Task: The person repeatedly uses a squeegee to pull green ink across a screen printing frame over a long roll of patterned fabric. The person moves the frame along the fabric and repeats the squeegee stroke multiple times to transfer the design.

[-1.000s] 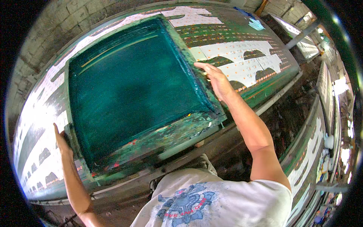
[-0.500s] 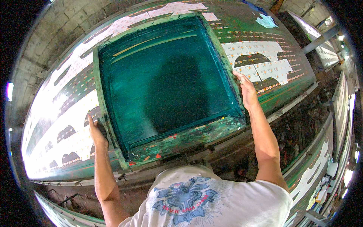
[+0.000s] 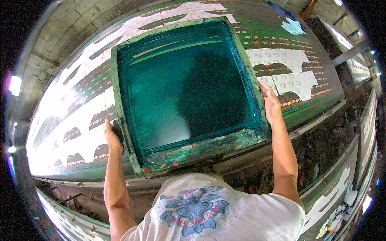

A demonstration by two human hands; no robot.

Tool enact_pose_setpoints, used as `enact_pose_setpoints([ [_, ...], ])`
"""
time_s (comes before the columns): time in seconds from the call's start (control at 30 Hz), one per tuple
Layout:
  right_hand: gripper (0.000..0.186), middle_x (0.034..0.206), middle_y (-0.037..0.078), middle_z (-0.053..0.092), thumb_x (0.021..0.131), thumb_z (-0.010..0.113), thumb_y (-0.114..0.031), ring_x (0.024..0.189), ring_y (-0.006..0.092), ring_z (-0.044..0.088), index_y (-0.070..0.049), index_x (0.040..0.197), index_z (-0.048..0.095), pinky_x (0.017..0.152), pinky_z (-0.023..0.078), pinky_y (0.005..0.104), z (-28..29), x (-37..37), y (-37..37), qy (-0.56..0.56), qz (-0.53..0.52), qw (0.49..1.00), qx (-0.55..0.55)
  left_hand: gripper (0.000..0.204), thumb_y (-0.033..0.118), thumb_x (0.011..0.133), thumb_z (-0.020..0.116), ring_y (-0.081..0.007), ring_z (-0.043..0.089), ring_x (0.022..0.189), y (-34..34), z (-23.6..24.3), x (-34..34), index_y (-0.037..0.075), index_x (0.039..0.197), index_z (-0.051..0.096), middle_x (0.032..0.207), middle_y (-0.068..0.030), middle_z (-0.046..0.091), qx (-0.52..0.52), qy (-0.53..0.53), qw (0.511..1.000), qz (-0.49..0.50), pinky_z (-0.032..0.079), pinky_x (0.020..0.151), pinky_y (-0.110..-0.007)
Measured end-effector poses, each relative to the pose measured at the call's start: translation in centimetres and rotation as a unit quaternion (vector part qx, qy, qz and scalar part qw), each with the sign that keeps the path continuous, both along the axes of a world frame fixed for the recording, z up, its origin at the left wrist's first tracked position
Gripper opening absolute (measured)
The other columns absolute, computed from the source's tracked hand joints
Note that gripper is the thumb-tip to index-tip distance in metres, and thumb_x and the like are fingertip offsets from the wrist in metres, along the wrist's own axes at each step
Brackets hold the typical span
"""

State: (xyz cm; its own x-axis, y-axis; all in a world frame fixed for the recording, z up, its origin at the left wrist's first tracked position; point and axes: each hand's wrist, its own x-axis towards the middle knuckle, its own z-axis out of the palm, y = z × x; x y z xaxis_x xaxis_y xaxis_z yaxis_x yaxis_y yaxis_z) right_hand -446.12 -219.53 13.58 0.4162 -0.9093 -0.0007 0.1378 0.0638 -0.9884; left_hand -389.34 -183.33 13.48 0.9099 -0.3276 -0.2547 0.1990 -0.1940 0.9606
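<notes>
Paint-smeared green rectangular frame [image 3: 209,148], dark teal inside: left hand [image 3: 113,139] at its left edge, right hand [image 3: 273,106] at its right. Can't tell if either's clamped on.

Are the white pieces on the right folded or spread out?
Spread out: the white pieces lie flat on the table, curved edges showing.

The frame [image 3: 209,149] lies on the bench [image 3: 332,86], with the left grip [image 3: 113,139] beside its left edge and the right grip [image 3: 273,107] at its right edge. Cut pieces [image 3: 294,83] lie left, right and behind it; 1 loose scrap [image 3: 293,27] lies far right. Behind the bench stands a wall [image 3: 76,26].
</notes>
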Motion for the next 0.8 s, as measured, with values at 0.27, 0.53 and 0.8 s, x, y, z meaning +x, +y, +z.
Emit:
enact_pose_setpoints([
  [0.27,0.075,0.168,0.015,0.051,0.105,0.075,-0.038,0.156,0.0333,0.047,-0.009,0.169,0.047,0.133,0.029,0.0489,-0.5,-1.2,0.6,0.301,-0.001,0.939,-0.164,0.067,0.073,0.105,0.062,-0.0133,0.050,0.073,-0.3,-2.0,0.0,0.008,0.089,0.063,0.085,-0.0024,0.060,0.023,-0.026,0.999,-0.003,0.042,0.067,-0.036],
  [0.53,0.043,0.136,0.014,0.073,0.088,0.079,-0.009,0.130,0.0364,0.068,-0.013,0.130,0.077,0.112,0.055,0.0506,4.3,6.3,18.6,0.292,0.301,0.789,-0.450,0.082,0.073,0.110,0.049,-0.0198,0.045,0.079,-1.6,-0.6,-1.4,-0.004,0.085,0.064,0.078,-0.0046,0.052,0.151,-0.068,0.985,-0.054,0.043,0.078,-0.043],
  [0.8,0.047,0.131,0.013,0.075,0.086,0.068,0.000,0.123,0.0361,0.070,-0.010,0.132,0.076,0.109,0.055,0.0498,4.2,11.8,21.7,0.392,0.242,0.729,-0.506,0.099,0.078,0.108,0.041,-0.0496,0.071,0.109,-2.3,-1.0,-0.8,-0.014,0.106,0.077,0.107,-0.0402,0.074,0.245,-0.101,0.961,-0.085,0.049,0.103,-0.056],
])
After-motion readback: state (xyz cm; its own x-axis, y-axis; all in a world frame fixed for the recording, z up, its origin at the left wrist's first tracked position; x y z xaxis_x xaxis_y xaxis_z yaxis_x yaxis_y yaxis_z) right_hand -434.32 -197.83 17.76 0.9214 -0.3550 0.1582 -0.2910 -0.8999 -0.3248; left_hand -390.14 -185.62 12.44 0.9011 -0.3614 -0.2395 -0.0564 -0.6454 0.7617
